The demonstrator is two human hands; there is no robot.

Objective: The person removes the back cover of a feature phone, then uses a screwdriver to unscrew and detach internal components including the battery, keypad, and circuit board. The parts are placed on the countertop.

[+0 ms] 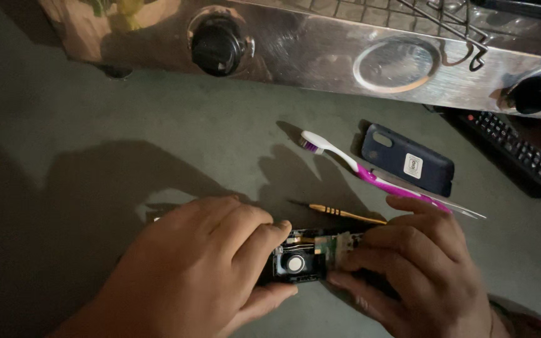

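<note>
The left hand [201, 269] and right hand [421, 275] both clasp an opened mobile phone [305, 255] on the grey countertop [95, 138], near a yellow-handled screwdriver [339, 213].

The opened phone [305, 256] shows black casing, a green circuit board at its right end and a round white part ringed in pale blue-grey at the middle. Above it the small screwdriver [339, 213] has a golden-orange handle and a dark tip. The toothbrush [370, 174] is white at the head with purple bristles — its handle runs bright magenta with a white stripe. The phone back cover [408, 159] is dark navy, with a small pale square label. The surface [126, 125] is dull grey-green. The stove [320, 53] is shiny silver steel with black knobs — the remote control [524, 156] is black with pale buttons.
</note>
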